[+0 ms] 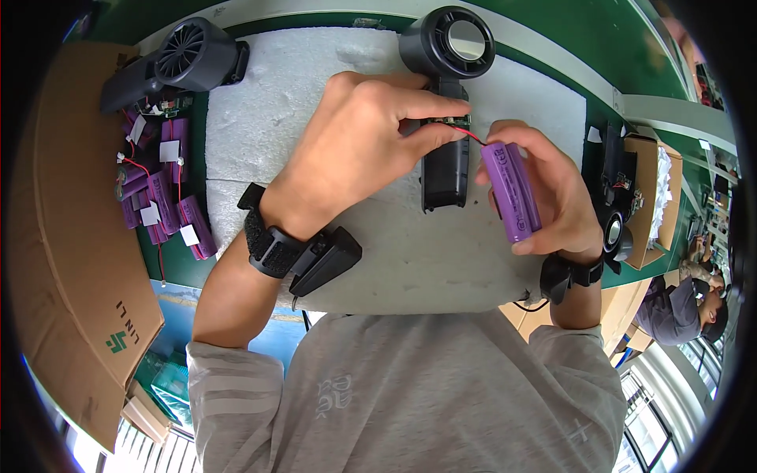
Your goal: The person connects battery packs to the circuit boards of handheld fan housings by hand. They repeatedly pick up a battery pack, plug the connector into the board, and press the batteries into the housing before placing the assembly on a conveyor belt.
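A black handheld fan point(445, 177) lies on a white foam pad point(300, 63), its round head away from me and its handle pointing toward me. Over the upper handle, my left hand point(367, 134) pinches at a small circuit board point(449, 120), thumb and index finger closed by a red wire. That wire runs to a purple battery pack point(511, 191), two cells side by side. My right hand point(556, 193) grips the pack just right of the handle, tilted and raised above the pad. Exactly what the left fingertips pinch, wire plug or board, is hidden.
Several purple battery packs point(162, 197) with white tags lie on the green table at the left, below another black fan point(189, 55). A large cardboard box point(71, 236) stands at far left. More black fan parts point(615, 173) and an open carton point(658, 197) are at the right.
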The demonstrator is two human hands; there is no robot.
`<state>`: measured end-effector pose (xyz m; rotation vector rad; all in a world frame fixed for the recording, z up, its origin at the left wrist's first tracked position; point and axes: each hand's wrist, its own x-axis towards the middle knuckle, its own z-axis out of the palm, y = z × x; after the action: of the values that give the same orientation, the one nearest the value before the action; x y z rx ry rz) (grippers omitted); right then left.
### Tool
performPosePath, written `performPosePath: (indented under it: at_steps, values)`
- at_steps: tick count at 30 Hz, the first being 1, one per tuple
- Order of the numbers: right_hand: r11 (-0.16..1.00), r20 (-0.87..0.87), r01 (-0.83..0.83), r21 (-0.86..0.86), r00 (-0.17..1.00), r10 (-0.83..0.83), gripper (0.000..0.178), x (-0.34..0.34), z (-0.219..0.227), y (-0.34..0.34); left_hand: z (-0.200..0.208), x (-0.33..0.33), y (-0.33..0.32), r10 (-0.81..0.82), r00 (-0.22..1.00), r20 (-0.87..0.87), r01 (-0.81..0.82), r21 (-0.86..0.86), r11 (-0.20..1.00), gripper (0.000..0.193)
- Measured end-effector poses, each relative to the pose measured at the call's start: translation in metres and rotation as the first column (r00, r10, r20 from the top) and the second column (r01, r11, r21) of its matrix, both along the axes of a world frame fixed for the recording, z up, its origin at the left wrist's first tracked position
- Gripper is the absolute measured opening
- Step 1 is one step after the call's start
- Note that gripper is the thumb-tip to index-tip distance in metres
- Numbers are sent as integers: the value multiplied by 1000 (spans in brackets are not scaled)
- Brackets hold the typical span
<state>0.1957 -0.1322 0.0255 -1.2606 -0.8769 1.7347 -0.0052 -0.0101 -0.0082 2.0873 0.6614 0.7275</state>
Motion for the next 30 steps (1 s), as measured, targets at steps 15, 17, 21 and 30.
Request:
performPosePath:
  at_steps: [15, 17, 21, 30]
  values:
    - [797, 649, -405, 447, 761, 22, 81, -7, -16, -1, -3, -6, 7, -141, 989, -48, 145, 100, 984, 26]
    - [766, 692, -398, 505, 717, -84, 76, -15, -22, -3, -1, -6, 8, -152, 987, -55, 156, 97, 983, 26]
    - [743, 712, -380, 551, 678, -181, 71, -21, -27, -6, 3, -3, 10, -187, 981, -53, 192, 106, 976, 26]
    - [772, 737, -360, 525, 646, -200, 65, -27, -24, -10, 3, -9, 13, -212, 971, -114, 224, 107, 969, 27]
